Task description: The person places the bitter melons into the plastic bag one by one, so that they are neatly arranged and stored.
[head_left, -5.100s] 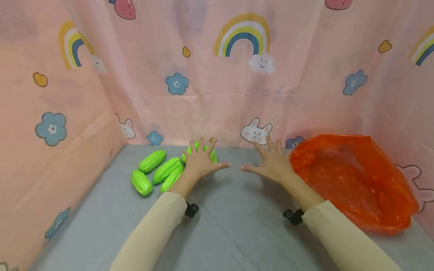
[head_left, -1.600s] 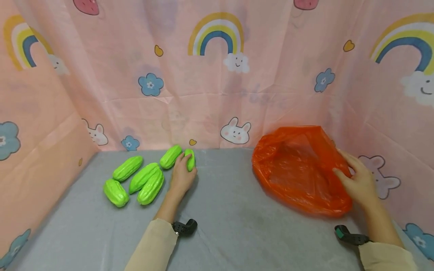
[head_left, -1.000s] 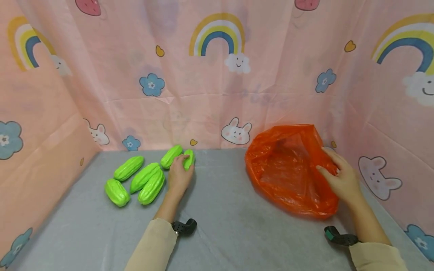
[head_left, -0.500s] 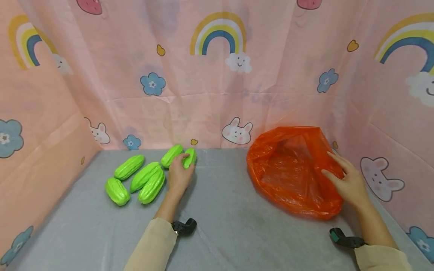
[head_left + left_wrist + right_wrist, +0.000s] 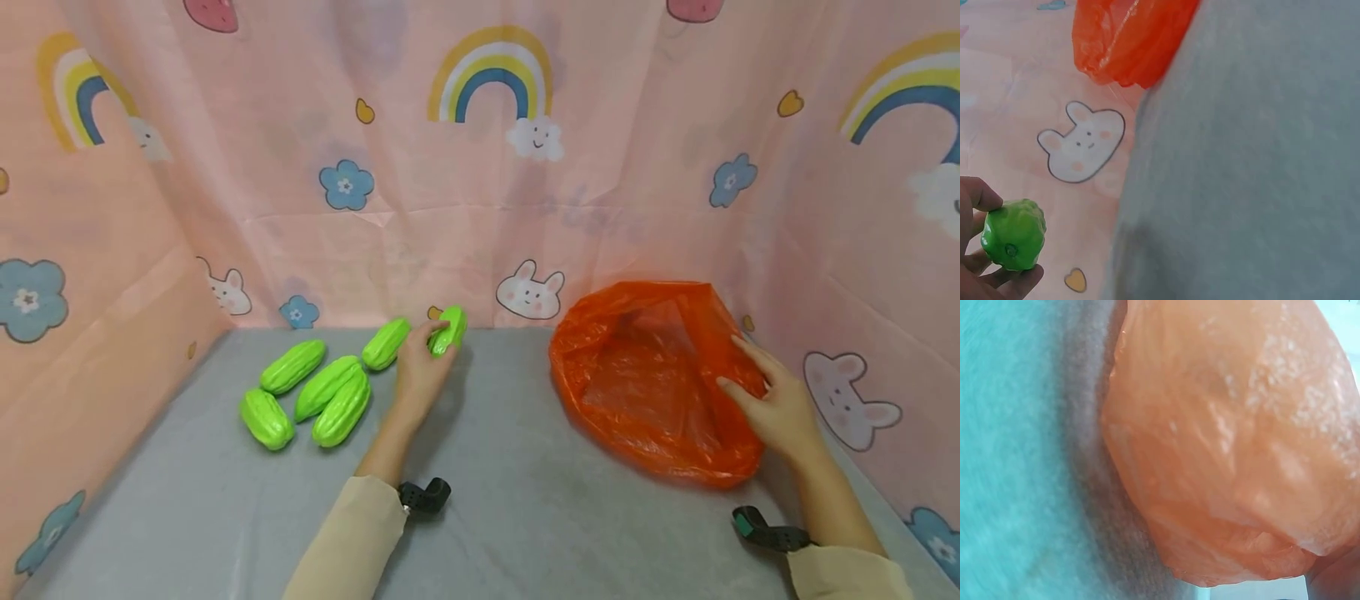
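My left hand pinches a green, ridged bitter melon between thumb and fingers, at the back of the table and slightly above it. In the left wrist view the bumpy end of that bitter melon faces the camera, with fingers on either side. On the right, an orange plastic bag stands with its mouth spread towards me. My right hand holds the bag's right rim, thumb on the near side; some fingertips are hidden. The bag fills most of the right wrist view.
Several more bitter melons lie at the table's back left, one of them close beside my left hand. Pink printed cloth walls in the back and both sides of the grey tabletop.
Both hands were spread over the table at first. Since then the right hand has taken the bag's rim, and the left has gripped the rearmost melon, lifting it slightly up and right.
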Motion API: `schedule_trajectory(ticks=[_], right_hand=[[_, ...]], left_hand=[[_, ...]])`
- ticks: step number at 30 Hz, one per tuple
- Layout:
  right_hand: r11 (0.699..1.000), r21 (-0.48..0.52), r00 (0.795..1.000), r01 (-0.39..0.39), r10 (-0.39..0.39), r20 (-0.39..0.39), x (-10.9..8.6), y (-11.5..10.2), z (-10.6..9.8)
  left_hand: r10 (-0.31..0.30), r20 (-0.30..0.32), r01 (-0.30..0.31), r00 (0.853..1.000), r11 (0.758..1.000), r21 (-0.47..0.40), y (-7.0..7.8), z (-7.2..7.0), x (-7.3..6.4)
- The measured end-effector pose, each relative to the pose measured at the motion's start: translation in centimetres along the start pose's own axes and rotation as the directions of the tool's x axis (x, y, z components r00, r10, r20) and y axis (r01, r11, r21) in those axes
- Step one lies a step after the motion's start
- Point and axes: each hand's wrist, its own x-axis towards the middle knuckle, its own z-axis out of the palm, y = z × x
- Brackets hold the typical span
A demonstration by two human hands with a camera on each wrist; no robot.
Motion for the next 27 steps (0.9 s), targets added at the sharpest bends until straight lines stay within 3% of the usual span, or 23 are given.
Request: schedule_trajectory(ticks=[7, 10, 14, 16, 22, 27], right_hand=[[1.0, -0.007, 0.999, -0.015, 0.015, 0.028, 0.1, 0.0, -0.4], [1.0, -0.006, 0.999, -0.006, 0.007, 0.041, 0.2, -0.3, -0.4], [1.0, -0.014, 0.998, -0.009, 0.01, 0.064, 0.5, -0.9, -0.3], [1.0, -0.016, 0.997, -0.014, 0.015, 0.076, 0.7, -1.2, -0.2], [1.0, -0.027, 0.996, 0.007, -0.005, 0.083, 1.1, -1.5, 0.2], [0.999, -0.006, 0.998, 0.038, -0.038, 0.052, 0.5, -1.2, 0.3]], left_hand=[[0.033, 0.001, -0.033, 0.999, 0.999, -0.036, 2.2, 1.0, 0.8], [-0.007, 0.051, 0.013, 0.999, 0.992, -0.124, 3.4, 1.4, 0.9], [-0.075, 0.12, 0.104, 0.99, 0.961, -0.256, 5.2, 2.3, 1.1], [-0.071, 0.13, 0.106, 0.989, 0.951, -0.291, 5.9, 2.9, 1.3], [-0.053, 0.145, 0.1, 0.988, 0.936, -0.339, 7.5, 4.6, 1.5], [-0.041, 0.195, 0.107, 0.98, 0.933, -0.344, 8.3, 5.8, 1.4]])
